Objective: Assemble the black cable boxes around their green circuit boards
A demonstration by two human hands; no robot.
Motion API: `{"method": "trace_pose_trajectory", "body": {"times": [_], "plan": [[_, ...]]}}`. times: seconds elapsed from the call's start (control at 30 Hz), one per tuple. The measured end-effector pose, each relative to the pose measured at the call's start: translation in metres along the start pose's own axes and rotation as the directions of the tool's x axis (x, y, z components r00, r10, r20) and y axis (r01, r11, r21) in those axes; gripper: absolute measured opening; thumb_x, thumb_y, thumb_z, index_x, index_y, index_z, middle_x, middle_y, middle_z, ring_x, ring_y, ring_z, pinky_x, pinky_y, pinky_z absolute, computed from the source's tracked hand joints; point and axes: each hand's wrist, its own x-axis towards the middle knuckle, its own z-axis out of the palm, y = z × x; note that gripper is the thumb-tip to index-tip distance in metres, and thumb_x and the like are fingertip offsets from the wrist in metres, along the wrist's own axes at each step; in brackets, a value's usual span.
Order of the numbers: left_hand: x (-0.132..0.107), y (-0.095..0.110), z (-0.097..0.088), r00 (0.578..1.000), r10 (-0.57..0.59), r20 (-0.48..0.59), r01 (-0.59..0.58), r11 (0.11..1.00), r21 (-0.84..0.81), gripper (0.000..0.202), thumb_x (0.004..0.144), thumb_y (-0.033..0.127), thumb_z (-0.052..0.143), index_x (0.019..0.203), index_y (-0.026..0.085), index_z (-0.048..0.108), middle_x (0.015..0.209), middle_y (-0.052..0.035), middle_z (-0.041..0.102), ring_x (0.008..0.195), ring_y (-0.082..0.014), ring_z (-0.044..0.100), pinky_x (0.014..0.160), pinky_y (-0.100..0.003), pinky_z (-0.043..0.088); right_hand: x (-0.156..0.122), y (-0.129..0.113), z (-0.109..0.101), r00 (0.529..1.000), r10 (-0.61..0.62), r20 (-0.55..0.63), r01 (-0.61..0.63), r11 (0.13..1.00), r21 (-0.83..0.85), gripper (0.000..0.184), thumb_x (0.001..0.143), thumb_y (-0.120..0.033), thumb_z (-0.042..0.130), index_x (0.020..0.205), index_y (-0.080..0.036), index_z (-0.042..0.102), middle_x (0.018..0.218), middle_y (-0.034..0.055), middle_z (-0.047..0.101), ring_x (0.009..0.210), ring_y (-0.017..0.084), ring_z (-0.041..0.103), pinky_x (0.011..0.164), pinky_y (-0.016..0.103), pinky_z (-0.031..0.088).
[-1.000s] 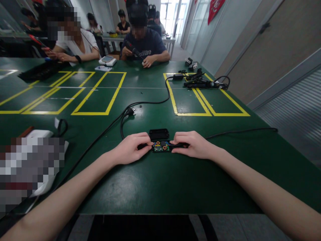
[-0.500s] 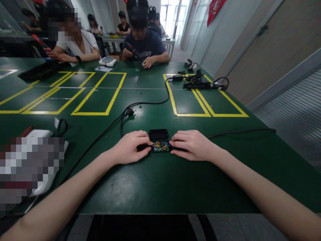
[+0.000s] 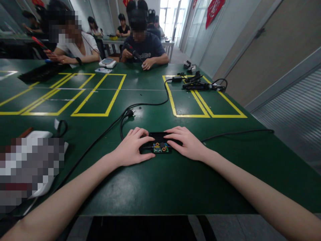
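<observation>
A small black plastic case lies open-side up on the green table in front of me. Inside it sits a circuit board with two copper-wound coils. Just beyond is its black lid, partly covered by my fingers. My left hand is at the case's left end, thumb by the near edge and index finger by the far edge, fingers apart. Over the right side of the lid and case, my right hand has its fingers spread. A black cable runs out from under the right hand.
Another black cable with a plug crosses the table on the left. Black adapters and cables lie at the far right by yellow tape outlines. A blurred-out object is at the left. Two people sit across, one holding a power screwdriver.
Both hands have loosened from their pinch at the case's ends. The left fingers have spread around its left end; the right hand has shifted left and forward, over the lid.
</observation>
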Motion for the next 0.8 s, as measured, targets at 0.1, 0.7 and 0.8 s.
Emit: {"method": "trace_pose_trajectory", "body": {"times": [0.1, 0.7, 0.8], "plan": [[0.0, 0.001, 0.0, 1.0, 0.024, -0.017, -0.024, 0.999, -0.024, 0.047, 0.085, 0.045, 0.083, 0.123, 0.02, 0.071, 0.12, -0.0119, 0.062, 0.113, -0.0307, 0.058, 0.097, -0.049, 0.05, 0.0, -0.003, 0.001, 0.996, 0.056, -0.063, -0.048, 0.992, 0.117, 0.016, 0.1, -0.024, 0.062, 0.104, -0.021, 0.078, 0.121, 0.0116, 0.075, 0.109, 0.027, 0.071, 0.095, 0.047, 0.059], [0.001, 0.002, -0.001, 0.998, 0.037, -0.056, -0.039, 0.998, -0.04, 0.044, 0.084, 0.04, 0.083, 0.121, 0.021, 0.07, 0.121, -0.011, 0.064, 0.113, -0.0301, 0.06, 0.097, -0.048, 0.05, 0.002, -0.012, 0.004, 0.966, 0.241, -0.089, -0.172, 0.865, 0.472, 0.034, 0.093, -0.019, 0.065, 0.126, -0.025, 0.072, 0.122, 0.0087, 0.064, 0.089, 0.017, 0.069, 0.082, 0.036, 0.067], [0.0, 0.003, -0.002, 0.998, 0.031, -0.047, -0.033, 0.998, -0.044, 0.043, 0.084, 0.04, 0.082, 0.121, 0.021, 0.07, 0.121, -0.0111, 0.064, 0.113, -0.0302, 0.06, 0.097, -0.048, 0.05, 0.002, -0.012, 0.004, 0.967, 0.241, -0.087, -0.174, 0.869, 0.464, 0.032, 0.092, -0.018, 0.065, 0.123, -0.023, 0.073, 0.122, 0.0099, 0.067, 0.092, 0.019, 0.07, 0.082, 0.037, 0.066]]}}
